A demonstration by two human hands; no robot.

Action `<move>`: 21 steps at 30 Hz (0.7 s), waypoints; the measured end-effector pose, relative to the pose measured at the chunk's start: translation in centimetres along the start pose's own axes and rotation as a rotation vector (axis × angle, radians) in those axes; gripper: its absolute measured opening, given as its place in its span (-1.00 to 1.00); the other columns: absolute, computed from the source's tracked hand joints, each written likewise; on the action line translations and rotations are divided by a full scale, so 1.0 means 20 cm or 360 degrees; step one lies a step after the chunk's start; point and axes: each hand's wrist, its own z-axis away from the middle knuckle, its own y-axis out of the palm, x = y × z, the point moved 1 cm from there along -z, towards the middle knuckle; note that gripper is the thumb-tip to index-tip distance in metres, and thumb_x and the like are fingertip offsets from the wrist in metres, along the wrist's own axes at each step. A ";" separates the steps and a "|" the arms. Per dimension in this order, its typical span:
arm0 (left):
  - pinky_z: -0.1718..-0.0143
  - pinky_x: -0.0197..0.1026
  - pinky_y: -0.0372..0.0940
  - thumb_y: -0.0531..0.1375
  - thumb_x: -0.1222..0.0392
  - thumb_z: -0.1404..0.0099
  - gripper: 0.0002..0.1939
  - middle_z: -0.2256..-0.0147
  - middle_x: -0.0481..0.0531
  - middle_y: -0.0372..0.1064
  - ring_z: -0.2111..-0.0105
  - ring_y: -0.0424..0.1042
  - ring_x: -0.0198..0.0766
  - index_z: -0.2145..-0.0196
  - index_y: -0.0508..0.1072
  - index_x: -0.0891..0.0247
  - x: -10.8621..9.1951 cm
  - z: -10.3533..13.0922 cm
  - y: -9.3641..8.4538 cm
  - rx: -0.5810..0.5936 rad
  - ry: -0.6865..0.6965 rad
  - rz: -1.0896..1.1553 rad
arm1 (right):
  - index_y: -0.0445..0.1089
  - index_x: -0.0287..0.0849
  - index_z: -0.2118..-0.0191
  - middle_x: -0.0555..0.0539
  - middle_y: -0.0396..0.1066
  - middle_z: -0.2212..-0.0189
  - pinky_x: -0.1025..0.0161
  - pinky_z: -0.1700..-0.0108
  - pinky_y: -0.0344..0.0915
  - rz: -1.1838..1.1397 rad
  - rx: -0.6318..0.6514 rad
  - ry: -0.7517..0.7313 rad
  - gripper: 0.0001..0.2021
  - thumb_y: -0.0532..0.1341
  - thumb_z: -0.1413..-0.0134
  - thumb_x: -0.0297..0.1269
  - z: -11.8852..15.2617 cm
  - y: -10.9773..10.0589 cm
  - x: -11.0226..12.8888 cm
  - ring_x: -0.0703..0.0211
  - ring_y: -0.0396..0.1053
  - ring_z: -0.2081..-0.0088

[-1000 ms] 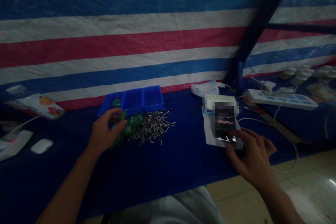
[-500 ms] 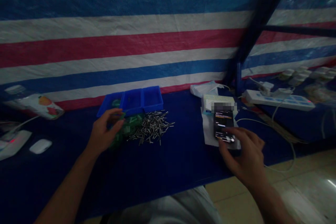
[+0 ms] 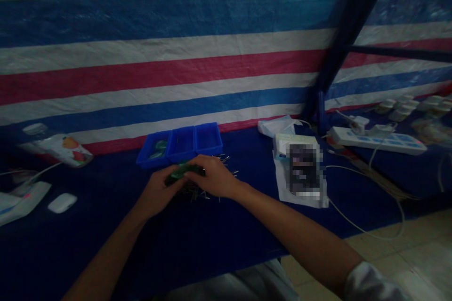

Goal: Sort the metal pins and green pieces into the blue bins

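My left hand [image 3: 158, 190] and my right hand [image 3: 215, 176] meet just in front of a blue three-compartment tray [image 3: 181, 143]. Translucent green plastic pieces [image 3: 181, 169] show between them, with the fingers of both hands curled around and against them. How many pieces each hand grips is hidden. Thin metal pins, possibly rivets [image 3: 197, 193], lie in a loose pile below and behind my right hand, which covers most of it. More green pieces [image 3: 158, 148] sit in the tray's left compartment.
A pixelated phone [image 3: 304, 171] lies on white paper [image 3: 282, 188] at the right, by a small box [image 3: 294, 139]. Cables and a white power strip [image 3: 377, 141] are farther right. At left are a bottle [image 3: 67, 148], a white case [image 3: 62, 202] and another power strip [image 3: 26, 204].
My right hand has left the phone and come across to the green pieces beside my left hand. My left hand has moved right and slightly lower. The view has shifted slightly.
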 end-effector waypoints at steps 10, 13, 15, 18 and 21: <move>0.31 -0.15 0.44 0.41 -0.05 -0.01 -0.37 0.30 0.09 0.54 0.33 0.55 -0.11 0.03 0.34 0.23 0.01 0.00 0.02 -0.0160 -0.0153 0.0457 | 0.46 -0.20 0.32 0.07 0.34 0.55 0.35 0.46 0.09 -0.0430 -0.0227 0.0318 -0.84 0.23 -0.14 -0.22 0.07 0.03 -0.03 0.34 0.21 0.53; 0.30 -0.12 0.45 0.41 -0.07 -0.01 -0.31 0.29 0.10 0.55 0.31 0.56 -0.09 -0.02 0.28 0.22 0.01 0.00 0.02 -0.0150 -0.0177 0.0481 | 0.47 -0.19 0.26 0.05 0.39 0.49 0.35 0.44 0.13 -0.0447 -0.0224 0.0310 -0.86 0.23 -0.15 -0.23 0.08 0.04 -0.02 0.34 0.25 0.50; 0.30 -0.12 0.45 0.40 -0.08 -0.01 -0.32 0.30 0.09 0.55 0.31 0.56 -0.09 0.00 0.27 0.22 0.01 0.00 0.02 -0.0150 -0.0166 0.0471 | 0.46 -0.18 0.25 0.04 0.42 0.46 0.35 0.43 0.14 -0.0442 -0.0192 0.0286 -0.86 0.22 -0.15 -0.25 0.08 0.04 -0.02 0.33 0.27 0.48; 0.33 -0.14 0.44 0.40 -0.06 -0.01 -0.36 0.33 0.06 0.54 0.35 0.55 -0.11 0.04 0.27 0.20 0.01 0.00 0.02 -0.0179 -0.0144 0.0440 | 0.45 -0.19 0.34 0.05 0.38 0.50 0.35 0.44 0.12 -0.0377 -0.0142 0.0281 -0.85 0.21 -0.16 -0.24 0.09 0.03 -0.02 0.33 0.25 0.49; 0.38 -0.17 0.42 0.42 -0.04 0.02 -0.39 0.35 0.03 0.52 0.38 0.54 -0.15 0.09 0.28 0.19 0.01 0.01 0.02 -0.0203 -0.0146 0.0429 | 0.40 -0.20 0.44 0.08 0.31 0.56 0.35 0.47 0.07 -0.0319 -0.0119 0.0294 -0.79 0.20 -0.17 -0.23 0.09 0.03 -0.02 0.34 0.20 0.52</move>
